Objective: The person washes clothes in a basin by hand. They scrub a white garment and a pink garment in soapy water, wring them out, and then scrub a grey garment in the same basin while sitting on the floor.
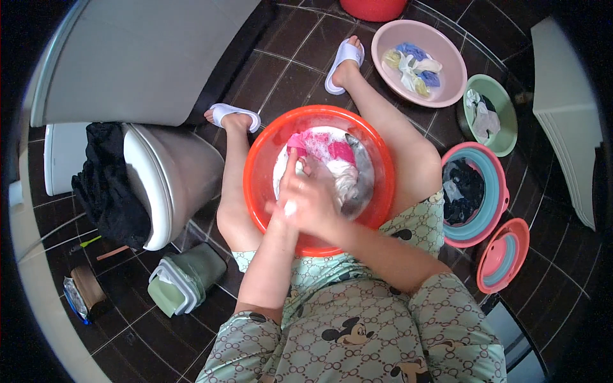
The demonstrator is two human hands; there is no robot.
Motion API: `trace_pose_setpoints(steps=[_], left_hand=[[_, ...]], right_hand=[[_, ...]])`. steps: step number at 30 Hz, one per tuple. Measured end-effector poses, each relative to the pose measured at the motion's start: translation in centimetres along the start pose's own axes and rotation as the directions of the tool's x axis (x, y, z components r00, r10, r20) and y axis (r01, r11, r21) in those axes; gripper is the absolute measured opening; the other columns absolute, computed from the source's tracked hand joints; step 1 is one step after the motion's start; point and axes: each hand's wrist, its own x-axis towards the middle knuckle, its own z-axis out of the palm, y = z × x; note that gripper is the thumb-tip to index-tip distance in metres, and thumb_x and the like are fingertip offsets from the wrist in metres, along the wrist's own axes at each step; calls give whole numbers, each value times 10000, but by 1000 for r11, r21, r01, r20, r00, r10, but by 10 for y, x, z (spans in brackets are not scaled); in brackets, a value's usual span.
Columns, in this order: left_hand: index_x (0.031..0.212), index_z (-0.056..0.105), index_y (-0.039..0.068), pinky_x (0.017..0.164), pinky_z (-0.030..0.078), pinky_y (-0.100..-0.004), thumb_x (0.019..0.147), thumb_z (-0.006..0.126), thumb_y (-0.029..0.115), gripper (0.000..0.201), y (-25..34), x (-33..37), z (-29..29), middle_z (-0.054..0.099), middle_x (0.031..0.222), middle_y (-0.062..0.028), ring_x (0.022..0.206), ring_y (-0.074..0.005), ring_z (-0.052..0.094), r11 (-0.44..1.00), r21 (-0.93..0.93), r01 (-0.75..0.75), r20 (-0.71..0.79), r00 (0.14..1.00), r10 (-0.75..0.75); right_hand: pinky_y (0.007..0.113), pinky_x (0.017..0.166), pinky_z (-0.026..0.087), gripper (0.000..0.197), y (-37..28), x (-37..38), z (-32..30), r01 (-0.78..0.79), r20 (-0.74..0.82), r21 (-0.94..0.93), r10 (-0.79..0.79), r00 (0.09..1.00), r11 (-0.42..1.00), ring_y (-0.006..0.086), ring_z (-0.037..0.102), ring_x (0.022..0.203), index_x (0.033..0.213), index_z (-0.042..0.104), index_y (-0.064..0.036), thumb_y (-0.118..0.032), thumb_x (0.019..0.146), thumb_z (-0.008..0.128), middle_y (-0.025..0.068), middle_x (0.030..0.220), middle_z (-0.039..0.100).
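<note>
An orange-red basin [254, 191] stands between my legs, holding foamy water. In it lie a bright pink cloth [342, 152], a white cloth [345, 177] and a dark grey cloth [361, 159]. My left hand [295, 171] is over the basin, open, one finger stretched to the edge of the pink cloth; I cannot make out a grip on it. Across the left hand and wrist lies my right hand [314, 203], smeared by motion, its fingers unclear. A white patch [290, 208], perhaps foam, shows where the hands cross.
At the right stand a pale pink basin [456, 73] with clothes, a green basin [509, 131], a pink-and-blue basin [491, 191] with dark clothes, and a small folding basin [520, 246]. Left are a toilet [195, 179] with black clothing [108, 185] and a green bin [207, 268].
</note>
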Motion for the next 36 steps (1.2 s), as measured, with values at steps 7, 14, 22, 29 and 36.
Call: trace_pose_setpoints(steps=[7, 14, 22, 29, 36], left_hand=[[1064, 552, 63, 843, 513, -398, 935, 414, 339, 334, -35, 30, -48, 618, 991, -97, 923, -233, 618, 903, -390, 181, 238, 967, -91], [908, 573, 112, 820, 504, -385, 921, 489, 270, 179, -7, 13, 23, 622, 942, -65, 914, -216, 614, 884, -242, 400, -299, 836, -460], [1198, 503, -1, 925, 457, -405, 928, 393, 556, 629, 22, 32, -52, 591, 1160, -125, 1079, -242, 576, 992, 8, 127, -372, 921, -115], [1177, 479, 55, 786, 486, -301, 853, 527, 26, 329, -56, 68, -68, 609, 998, -65, 905, -176, 591, 962, 252, 110, -345, 939, -17], [1249, 434, 3, 755, 486, -364, 874, 553, 137, 416, -101, 94, -120, 623, 958, -150, 824, -257, 605, 776, 594, 213, -439, 894, 90]], right_hand=[[410, 552, 473, 110, 41, 12, 19, -207, -46, 41, 209, 977, 977, 345, 603, 625, 729, 596, -73, -154, 738, 669, 147, 701, 606], [434, 579, 476, 232, 90, 10, 16, -498, -10, 48, 499, 867, 866, 372, 609, 651, 699, 608, -54, -251, 817, 634, 193, 706, 604], [352, 744, 479, 301, 162, 16, 13, -649, -71, 417, 734, 675, 637, 270, 630, 793, 858, 651, -9, -309, 858, 628, 170, 790, 653], [349, 822, 475, 304, 181, -31, 61, -531, -43, -88, 529, 847, 843, 292, 608, 894, 1096, 592, -95, -173, 811, 662, 168, 1058, 581], [453, 803, 478, 506, 177, -35, 68, -614, 208, -276, 670, 713, 740, 406, 575, 939, 1262, 428, -178, -185, 807, 650, 211, 1138, 501]])
